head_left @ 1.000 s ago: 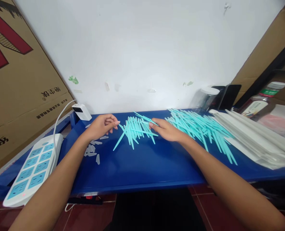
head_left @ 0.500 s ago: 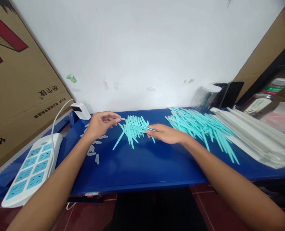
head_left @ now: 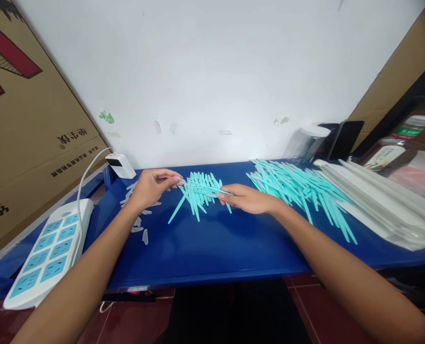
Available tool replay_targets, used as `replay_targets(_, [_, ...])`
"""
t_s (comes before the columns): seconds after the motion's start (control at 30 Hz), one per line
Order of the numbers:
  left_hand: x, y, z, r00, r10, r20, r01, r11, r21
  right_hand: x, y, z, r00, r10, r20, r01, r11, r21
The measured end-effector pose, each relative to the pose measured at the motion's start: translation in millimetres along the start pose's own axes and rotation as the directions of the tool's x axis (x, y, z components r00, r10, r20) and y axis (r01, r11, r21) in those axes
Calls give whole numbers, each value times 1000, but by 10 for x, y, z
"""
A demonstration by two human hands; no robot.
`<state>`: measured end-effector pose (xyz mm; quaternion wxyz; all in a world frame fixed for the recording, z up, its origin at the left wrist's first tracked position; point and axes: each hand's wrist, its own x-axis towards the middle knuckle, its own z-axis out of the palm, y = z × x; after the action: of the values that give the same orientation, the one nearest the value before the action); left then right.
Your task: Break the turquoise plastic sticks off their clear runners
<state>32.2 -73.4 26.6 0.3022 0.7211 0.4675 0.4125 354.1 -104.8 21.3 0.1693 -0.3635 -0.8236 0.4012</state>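
Observation:
My right hand point(head_left: 246, 198) pinches the near end of a slim turquoise stick point(head_left: 211, 189), which points left across a heap of similar sticks. My left hand point(head_left: 158, 185) has thumb and fingers closed on a small translucent plastic cap point(head_left: 183, 182). Cap and stick tip meet over the left side of the heap; whether the tip is inside the cap is too small to tell. Under both hands lies the small heap of turquoise sticks point(head_left: 197, 203). Loose translucent caps point(head_left: 145, 236) are scattered beside and partly behind my left wrist.
A larger pile of turquoise sticks point(head_left: 298, 188) lies to the right on the blue table point(head_left: 212, 253). Beyond it are white plastic sleeves point(head_left: 380, 205), a jar point(head_left: 309, 143) and a bottle point(head_left: 395, 143). A power strip point(head_left: 50, 253) and white charger point(head_left: 121, 165) stand left.
My left hand has shifted slightly right and down, bringing the translucent cap up to the stick's tip. My right hand has stayed almost still.

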Motion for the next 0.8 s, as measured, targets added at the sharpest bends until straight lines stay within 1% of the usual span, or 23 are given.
replay_targets(0.1, [-1, 1, 8, 1000, 0, -31, -1, 1000, -29, -7, 3, 5, 1000, -1, -4, 1, 1000, -14])
replay_targets(0.2, [-8, 32, 16, 998, 28, -48, -30, 999, -39, -2, 8, 6, 1000, -11, -1, 11, 1000, -25])
replay_targets(0.3, [-15, 69, 23, 998, 36, -49, -36, 999, -13, 5, 10, -3, 1000, -11, 2, 11, 1000, -16])
replay_targets(0.5, [-16, 68, 26, 999, 36, -27, -37, 999, -30, 4, 30, -13, 999, 22, 25, -23, 999, 32])
replay_targets(0.57, [-17, 63, 24, 999, 39, -28, -39, 999, -10, 6, 53, -7, 999, 31, 45, -35, 995, 90])
replay_targets(0.63, [-18, 63, 18, 998, 52, -27, -52, 999, 1, 10, 76, -2, 996, 33, 87, -50, 979, 200])
replay_targets(0.73, [-23, 72, 1, 997, 73, -24, -73, 997, 3, 13, 90, -2, 983, 33, 179, -102, 914, 393])
replay_targets(0.8, [-32, 87, -14, 996, 82, -33, -82, 997, 5, 9, 82, -7, 974, 31, 224, -137, 869, 476])
